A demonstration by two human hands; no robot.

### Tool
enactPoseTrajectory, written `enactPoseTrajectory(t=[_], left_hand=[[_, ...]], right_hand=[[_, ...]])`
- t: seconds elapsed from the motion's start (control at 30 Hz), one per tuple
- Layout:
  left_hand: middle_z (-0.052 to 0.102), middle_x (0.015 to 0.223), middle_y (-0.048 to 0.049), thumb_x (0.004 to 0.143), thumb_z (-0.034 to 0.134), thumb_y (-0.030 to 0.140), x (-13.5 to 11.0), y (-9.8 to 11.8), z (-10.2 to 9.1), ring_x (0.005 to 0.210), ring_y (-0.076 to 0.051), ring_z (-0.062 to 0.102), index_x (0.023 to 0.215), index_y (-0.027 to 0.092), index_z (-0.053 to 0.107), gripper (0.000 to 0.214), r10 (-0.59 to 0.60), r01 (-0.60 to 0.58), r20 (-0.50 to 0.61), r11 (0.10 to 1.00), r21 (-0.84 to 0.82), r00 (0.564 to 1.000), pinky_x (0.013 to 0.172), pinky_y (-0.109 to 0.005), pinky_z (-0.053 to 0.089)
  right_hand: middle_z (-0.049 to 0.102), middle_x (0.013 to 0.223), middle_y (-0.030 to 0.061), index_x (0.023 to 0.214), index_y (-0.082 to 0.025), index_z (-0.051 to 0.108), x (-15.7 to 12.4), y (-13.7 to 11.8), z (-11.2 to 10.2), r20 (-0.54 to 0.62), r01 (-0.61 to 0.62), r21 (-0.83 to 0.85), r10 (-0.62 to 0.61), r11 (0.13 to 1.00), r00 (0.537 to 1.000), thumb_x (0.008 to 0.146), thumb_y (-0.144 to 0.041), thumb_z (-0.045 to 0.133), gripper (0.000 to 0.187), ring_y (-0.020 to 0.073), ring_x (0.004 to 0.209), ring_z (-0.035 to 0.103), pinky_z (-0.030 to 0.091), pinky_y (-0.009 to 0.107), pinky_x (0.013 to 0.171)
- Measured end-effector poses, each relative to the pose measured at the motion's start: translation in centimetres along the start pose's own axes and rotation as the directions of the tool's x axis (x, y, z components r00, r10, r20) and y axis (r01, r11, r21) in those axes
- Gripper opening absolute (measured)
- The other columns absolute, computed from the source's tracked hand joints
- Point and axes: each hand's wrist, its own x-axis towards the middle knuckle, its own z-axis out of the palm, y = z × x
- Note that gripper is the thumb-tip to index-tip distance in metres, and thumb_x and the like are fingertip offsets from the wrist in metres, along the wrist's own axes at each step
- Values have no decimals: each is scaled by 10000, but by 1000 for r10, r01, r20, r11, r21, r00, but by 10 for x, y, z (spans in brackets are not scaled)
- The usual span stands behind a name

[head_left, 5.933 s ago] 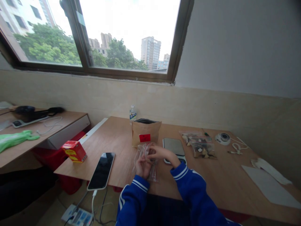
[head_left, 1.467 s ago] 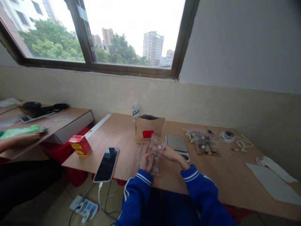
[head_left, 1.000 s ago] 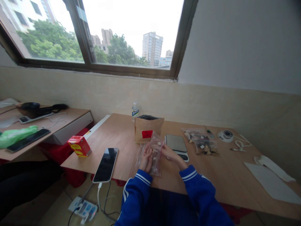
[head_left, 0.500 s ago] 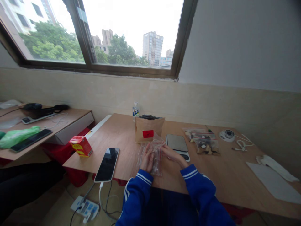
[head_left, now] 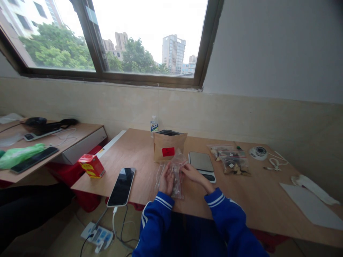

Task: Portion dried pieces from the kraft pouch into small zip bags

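Between my hands is a clear zip bag (head_left: 178, 187) with a reddish seal line, just in front of a brown paper pouch (head_left: 160, 147) with a red label. My left hand (head_left: 167, 181) is closed around the bag's left side. At the bag's upper right edge, the fingers of my right hand (head_left: 190, 172) pinch the plastic. More clear plastic lies under my left hand; whether it is a second bag I cannot tell. A small digital scale (head_left: 200, 162) sits just beyond my right hand. The pouch stands upright with its top gaping.
Zip bags of dried brownish pieces (head_left: 235, 166) lie right of the scale, near a white round camera (head_left: 258, 153) with a cable. A phone (head_left: 122, 187) overhangs the front edge, plugged in. A red box (head_left: 91, 166) is at left, a bottle (head_left: 154, 125) behind the pouch. Someone's dark-clothed leg (head_left: 32, 210) shows at left.
My right hand has shifted slightly left and down along the bag's top edge. My left hand stays on the bag, and the camera view has moved a little.
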Motion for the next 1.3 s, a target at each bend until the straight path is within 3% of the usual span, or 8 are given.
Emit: enactPoseTrajectory(t=[0.2, 0.33, 0.4, 0.53, 0.63, 0.83, 1.1, 1.3], left_hand=[[638, 1145, -97, 770, 575, 111, -4, 2, 4, 1079, -180, 589, 1182, 180, 559, 419, 32, -34, 78, 999, 18, 996, 978, -299, 432], [635, 1157, -85, 794, 552, 122, -3, 1, 3, 1118, -196, 565, 1220, 209, 531, 435, 52, -54, 83, 998, 26, 995, 1026, -349, 389], [635, 1161, -77, 812, 527, 128, -2, 0, 2, 1111, -195, 571, 1222, 237, 528, 424, 51, -54, 83, 998, 29, 995, 1035, -355, 380], [638, 1156, -65, 828, 491, 115, 1, 0, -1, 1057, -177, 603, 1249, 251, 490, 442, 43, -43, 24, 999, 20, 999, 1026, -344, 389], [638, 1152, -73, 835, 474, 103, 4, 0, -3, 1043, -173, 613, 1274, 237, 451, 460, 40, -40, -24, 999, 7, 999, 1019, -352, 397], [618, 1192, -77, 856, 439, 109, 4, 0, -4, 1091, -179, 589, 1290, 253, 419, 458, 28, -28, -60, 1000, 4, 998, 1020, -372, 402], [617, 1191, -89, 855, 436, 95, 2, 3, -1, 1133, -173, 559, 1265, 226, 454, 431, 19, -21, -97, 1000, -21, 995, 1003, -329, 424], [657, 1120, -78, 858, 438, 107, 2, 5, -1, 1103, -162, 580, 1273, 219, 453, 430, 17, -19, -98, 1000, -20, 995, 979, -313, 450]], right_hand=[[633, 878, 45, 869, -185, 614, 3, -9, 5, 106, 135, -114, -123, 984, 987, 801, -462, 535, 296, 194, 864, 564, 448, 353, 840], [626, 775, 28, 846, -168, 602, 3, -4, 4, 170, 56, -136, -33, 989, 985, 768, -476, 579, 319, 183, 749, 563, 472, 352, 753], [636, 814, 36, 884, -169, 602, 4, 2, 5, 159, 56, -76, -43, 996, 986, 765, -481, 584, 334, 183, 763, 573, 474, 351, 759], [630, 1034, 76, 1015, -195, 596, 5, 5, 5, 25, 109, 57, -110, 992, 994, 749, -476, 615, 387, 224, 986, 566, 447, 377, 868], [622, 1083, 85, 1037, -197, 601, -1, -6, -1, -2, 108, 33, -108, 994, 994, 743, -438, 640, 383, 234, 1035, 555, 425, 394, 914], [622, 1108, 70, 1055, -200, 623, -16, -51, -20, 238, 145, -123, -113, 982, 965, 765, -287, 633, 303, 221, 1044, 549, 398, 379, 946], [650, 1024, 76, 986, -169, 643, 3, -55, -10, 155, 172, -177, -145, 969, 977, 757, -250, 615, 245, 227, 971, 577, 427, 376, 887], [640, 1067, 59, 1050, -198, 629, -9, -77, -21, 241, 165, -237, -106, 957, 965, 782, -262, 600, 277, 211, 984, 569, 425, 354, 893]])
